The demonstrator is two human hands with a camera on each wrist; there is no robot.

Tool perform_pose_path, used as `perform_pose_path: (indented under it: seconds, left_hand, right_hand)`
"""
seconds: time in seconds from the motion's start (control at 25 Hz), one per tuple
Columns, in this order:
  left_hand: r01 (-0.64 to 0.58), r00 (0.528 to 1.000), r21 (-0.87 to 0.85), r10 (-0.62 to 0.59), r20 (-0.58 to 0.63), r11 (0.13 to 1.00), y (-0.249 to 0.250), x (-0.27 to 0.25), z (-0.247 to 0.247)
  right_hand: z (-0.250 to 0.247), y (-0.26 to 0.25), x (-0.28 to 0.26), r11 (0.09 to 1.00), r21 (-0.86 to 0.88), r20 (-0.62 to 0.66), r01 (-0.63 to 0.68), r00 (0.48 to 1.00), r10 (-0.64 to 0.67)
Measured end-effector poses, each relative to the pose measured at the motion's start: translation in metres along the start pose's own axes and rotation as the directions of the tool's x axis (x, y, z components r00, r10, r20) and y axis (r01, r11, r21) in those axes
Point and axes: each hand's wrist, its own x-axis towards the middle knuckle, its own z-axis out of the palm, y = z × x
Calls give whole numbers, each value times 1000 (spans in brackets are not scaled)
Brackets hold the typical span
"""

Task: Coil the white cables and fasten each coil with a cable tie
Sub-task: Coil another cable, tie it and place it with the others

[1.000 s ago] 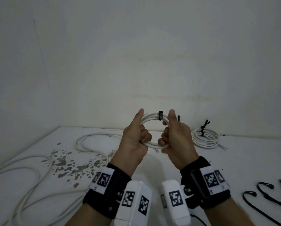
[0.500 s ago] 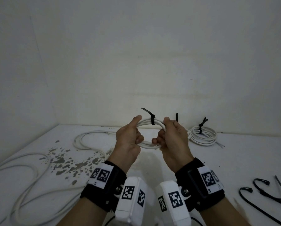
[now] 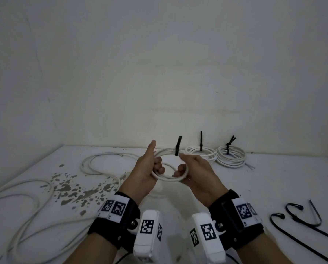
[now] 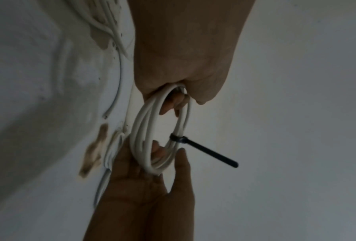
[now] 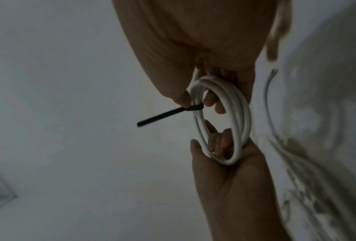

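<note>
I hold a small white cable coil (image 3: 169, 179) above the table between both hands. My left hand (image 3: 155, 159) grips its left side, fingers curled through the ring and thumb up. On the right side my right hand (image 3: 180, 164) curls its fingers round the strands, thumb lying along the top. A black cable tie (image 3: 177, 147) is cinched round the coil's far side, its tail sticking up. The left wrist view shows the coil (image 4: 139, 138) and the tie (image 4: 203, 151); so does the right wrist view, coil (image 5: 238, 117) and tie (image 5: 164, 115).
Two tied white coils (image 3: 200, 153) (image 3: 230, 156) lie at the back by the wall. Loose white cables (image 3: 102, 161) (image 3: 26, 199) sprawl over the left of the table, near dark stains (image 3: 73, 189). Several loose black cable ties (image 3: 302, 220) lie at the right.
Both hands have come down and the coil now lies flatter. The tie's tail, which pointed left, now stands upright. The view has shifted, showing a second tied coil.
</note>
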Motion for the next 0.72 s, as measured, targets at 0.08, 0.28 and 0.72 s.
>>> perform_pose_path:
  seconds: [0.08, 0.28, 0.72]
  left_hand:
    - [80, 996, 69, -83, 39, 994, -9, 2, -4]
    - [26, 998, 156, -35, 55, 987, -25, -1, 7]
    - [-75, 984, 350, 13, 178, 934, -27, -13, 22]
  right_hand:
    - [-15, 9, -1, 980, -192, -25, -44, 999, 40]
    - [-40, -6, -9, 917, -400, -28, 0, 1000, -11]
    - [-53, -15, -23, 966, -243, -111, 88, 987, -118]
